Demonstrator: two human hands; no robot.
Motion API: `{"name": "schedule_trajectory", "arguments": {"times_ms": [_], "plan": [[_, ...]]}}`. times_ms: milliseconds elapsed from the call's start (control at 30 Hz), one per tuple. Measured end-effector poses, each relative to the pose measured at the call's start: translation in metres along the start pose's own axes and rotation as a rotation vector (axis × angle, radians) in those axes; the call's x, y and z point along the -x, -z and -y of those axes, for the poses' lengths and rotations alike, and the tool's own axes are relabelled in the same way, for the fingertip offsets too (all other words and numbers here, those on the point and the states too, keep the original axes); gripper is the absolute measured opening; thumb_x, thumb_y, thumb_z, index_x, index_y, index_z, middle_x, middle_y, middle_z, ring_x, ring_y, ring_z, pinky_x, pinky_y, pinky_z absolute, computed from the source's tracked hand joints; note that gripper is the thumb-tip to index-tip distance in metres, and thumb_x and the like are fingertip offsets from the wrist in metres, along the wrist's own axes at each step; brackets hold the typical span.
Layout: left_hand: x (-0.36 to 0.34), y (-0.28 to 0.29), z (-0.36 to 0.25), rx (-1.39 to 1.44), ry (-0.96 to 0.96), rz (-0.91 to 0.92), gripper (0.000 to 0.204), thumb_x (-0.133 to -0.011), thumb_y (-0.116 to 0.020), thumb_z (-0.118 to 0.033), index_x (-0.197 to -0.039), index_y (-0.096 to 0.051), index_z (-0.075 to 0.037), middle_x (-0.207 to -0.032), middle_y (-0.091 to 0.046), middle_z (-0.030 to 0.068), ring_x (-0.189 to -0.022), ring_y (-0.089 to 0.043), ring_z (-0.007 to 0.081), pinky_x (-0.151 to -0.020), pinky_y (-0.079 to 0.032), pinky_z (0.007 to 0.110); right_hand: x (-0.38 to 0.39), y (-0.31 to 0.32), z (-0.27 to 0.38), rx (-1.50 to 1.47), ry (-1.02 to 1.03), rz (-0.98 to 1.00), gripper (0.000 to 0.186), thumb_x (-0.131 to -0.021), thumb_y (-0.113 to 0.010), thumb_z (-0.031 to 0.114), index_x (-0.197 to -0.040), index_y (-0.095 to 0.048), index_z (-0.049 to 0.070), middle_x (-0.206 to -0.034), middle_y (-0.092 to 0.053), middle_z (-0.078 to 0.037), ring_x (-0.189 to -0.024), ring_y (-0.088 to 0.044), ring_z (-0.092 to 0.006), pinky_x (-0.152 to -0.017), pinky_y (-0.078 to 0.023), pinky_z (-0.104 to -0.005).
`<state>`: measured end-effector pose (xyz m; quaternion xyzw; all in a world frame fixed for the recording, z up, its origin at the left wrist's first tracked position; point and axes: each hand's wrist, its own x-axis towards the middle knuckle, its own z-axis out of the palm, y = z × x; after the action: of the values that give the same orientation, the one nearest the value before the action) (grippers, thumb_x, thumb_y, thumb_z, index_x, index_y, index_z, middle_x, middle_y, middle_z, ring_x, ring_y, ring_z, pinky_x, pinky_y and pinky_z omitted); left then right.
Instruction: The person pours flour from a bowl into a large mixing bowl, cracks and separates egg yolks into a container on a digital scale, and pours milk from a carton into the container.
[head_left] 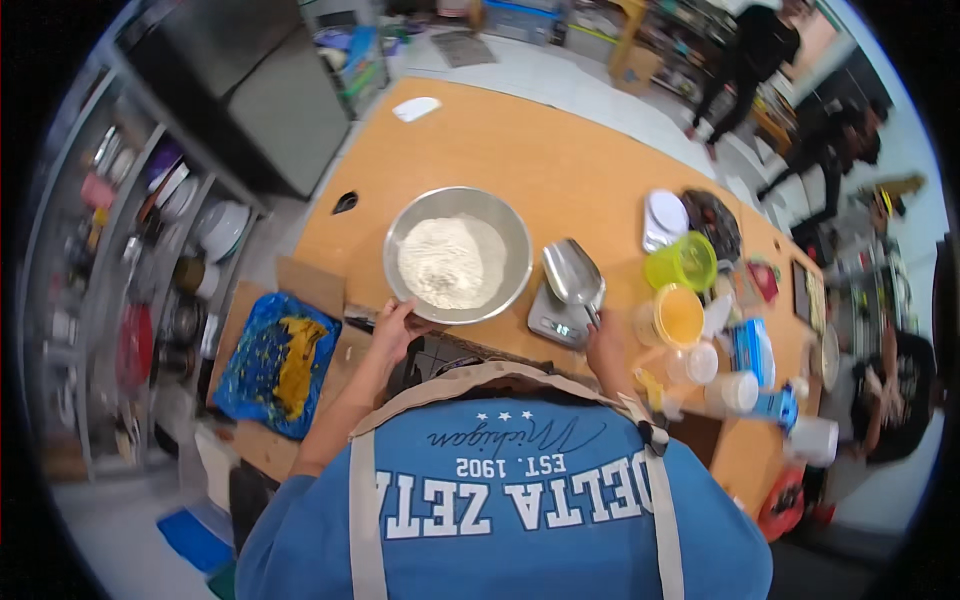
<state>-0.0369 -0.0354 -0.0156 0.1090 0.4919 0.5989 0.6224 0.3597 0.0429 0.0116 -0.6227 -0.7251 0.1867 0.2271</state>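
A large steel mixing bowl [520, 255] stands near the front edge of the wooden table, with a heap of pale flour [445, 258] inside. My left hand [398, 327] grips its rim at the lower left, fingers closed on the edge. To the right of the bowl lies a digital kitchen scale [556, 322] with a lit display. A metal scoop [572, 270] is on or just over the scale; I cannot tell whether it touches. No flour heap shows in the scoop. Its handle points toward me, and my right hand [604, 348] is closed around the end.
Right of the scale stand a green container [680, 262], a yellow-filled tub [672, 316], white jars [733, 391] and a second white scale [665, 218]. A blue plastic-lined box [275, 365] sits at the left. Shelves and a fridge [270, 100] line that side; other people stand at far right.
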Motion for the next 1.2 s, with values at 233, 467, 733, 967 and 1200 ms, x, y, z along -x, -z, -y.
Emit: {"name": "schedule_trajectory", "arguments": {"times_ms": [233, 467, 733, 967, 1200], "plan": [[0.099, 0.007, 0.049, -0.197, -0.140, -0.331, 0.035, -0.085, -0.070, -0.039, -0.102, -0.055, -0.012, -0.108, -0.057, 0.0040, -0.099, -0.053, 0.0158, -0.080, -0.050, 0.038, -0.020, -0.032, -0.097, -0.164, 0.176, 0.067, 0.045, -0.082, -0.059, 0.019, -0.121, -0.052, -0.005, -0.107, -0.059, -0.029, -0.102, -0.057, -0.0427, -0.090, -0.045, -0.0458], [0.214, -0.001, 0.166, -0.140, -0.184, -0.762, 0.032, -0.087, -0.069, -0.031, -0.107, -0.055, -0.011, -0.119, -0.059, 0.0058, -0.101, -0.057, 0.0145, -0.079, -0.051, 0.033, -0.062, -0.028, -0.070, 0.004, 0.351, 0.220, 0.046, -0.082, -0.060, 0.019, -0.121, -0.052, -0.005, -0.107, -0.059, -0.029, -0.102, -0.057, -0.0426, -0.090, -0.044, -0.0457], [0.298, -0.047, 0.250, 0.038, -0.385, -0.963, 0.032, -0.081, -0.075, -0.023, -0.101, -0.057, -0.006, -0.085, -0.062, 0.0034, -0.074, -0.056, 0.0117, -0.068, -0.047, 0.026, -0.078, -0.023, -0.052, 0.087, 0.512, 0.302, 0.048, -0.081, -0.061, 0.020, -0.121, -0.052, -0.005, -0.107, -0.059, -0.029, -0.102, -0.057, -0.0425, -0.091, -0.044, -0.0456], [0.340, -0.062, 0.250, -0.054, -0.422, -1.159, 0.033, -0.080, -0.075, -0.025, -0.101, -0.058, -0.005, -0.094, -0.063, 0.0073, -0.085, -0.060, 0.0154, -0.072, -0.049, 0.030, -0.082, -0.023, -0.025, 0.165, 0.599, 0.394, 0.049, -0.081, -0.061, 0.020, -0.121, -0.051, -0.005, -0.107, -0.059, -0.029, -0.102, -0.056, -0.0424, -0.091, -0.044, -0.0455], [0.361, -0.056, 0.284, -0.109, -0.566, -1.273, 0.030, -0.079, -0.077, -0.024, -0.096, -0.059, -0.007, -0.088, -0.061, 0.0058, -0.082, -0.056, 0.0139, -0.071, -0.047, 0.030, -0.084, -0.022, -0.005, 0.248, 0.658, 0.454, 0.050, -0.080, -0.062, 0.021, -0.121, -0.051, -0.006, -0.107, -0.058, -0.029, -0.103, -0.056, -0.0423, -0.091, -0.044, -0.0455]]}}
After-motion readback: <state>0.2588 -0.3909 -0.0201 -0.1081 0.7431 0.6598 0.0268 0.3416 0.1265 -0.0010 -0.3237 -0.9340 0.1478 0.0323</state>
